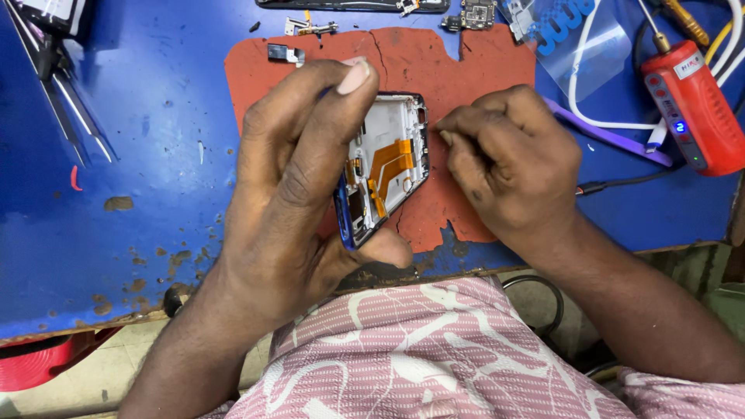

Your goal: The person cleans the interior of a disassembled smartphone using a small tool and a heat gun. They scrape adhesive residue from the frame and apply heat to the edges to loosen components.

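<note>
Worn blue workbench point(155, 194) with chipped paint, cracked red mat point(419, 62), pale floor point(77, 380) below

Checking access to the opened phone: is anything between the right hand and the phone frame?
Nothing visible. The right hand has its fingers at the right edge of the opened blue-rimmed phone frame, which the left hand holds tilted.

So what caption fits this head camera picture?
Left hand tilts an opened phone above a red mat; right hand at its edge.

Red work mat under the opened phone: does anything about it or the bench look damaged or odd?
Yes. The red mat is cracked near its top edge and torn ragged along its lower edge. The blue bench top is chipped, with brown patches toward its front edge. Small loose parts lie scattered above the mat.
</note>
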